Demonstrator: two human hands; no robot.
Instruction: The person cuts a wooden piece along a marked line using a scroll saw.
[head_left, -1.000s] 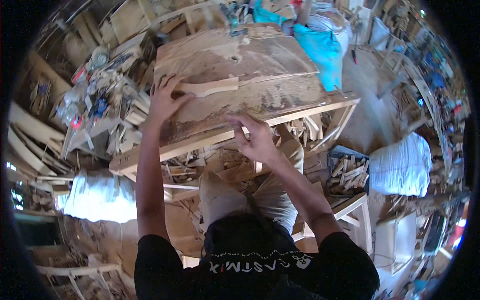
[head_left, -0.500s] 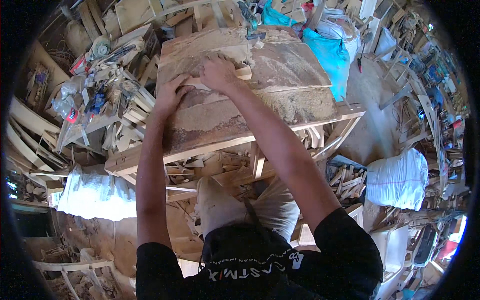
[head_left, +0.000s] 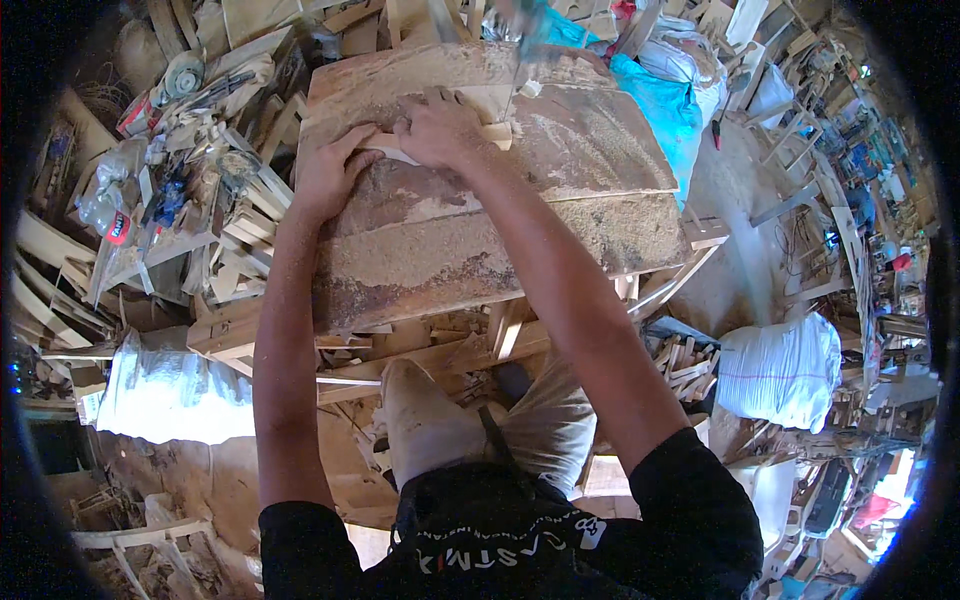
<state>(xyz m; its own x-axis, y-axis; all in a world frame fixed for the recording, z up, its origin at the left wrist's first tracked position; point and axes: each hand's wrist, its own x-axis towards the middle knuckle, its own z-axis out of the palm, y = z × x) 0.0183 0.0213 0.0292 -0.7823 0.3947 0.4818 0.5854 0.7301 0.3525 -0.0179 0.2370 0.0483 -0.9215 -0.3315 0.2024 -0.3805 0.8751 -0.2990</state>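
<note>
Scrap wood (head_left: 232,175) crowds nine o'clock; toward the tabletop's (head_left: 595,145) eleven, one left hand (head_left: 335,172) pinches one wooden piece (head_left: 498,135), one right hand (head_left: 438,130) lying over it, grip impossible to tell. Dusty working room runs to four o'clock's edge; one blue sack (head_left: 662,115) blocks two.

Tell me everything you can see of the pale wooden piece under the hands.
The pale wooden piece is slim and looks unpainted. It lies crosswise on the dusty tabletop. The left hand holds its left end; the right hand covers its middle, so only a stretch between the hands and the blunt right end show.
</note>
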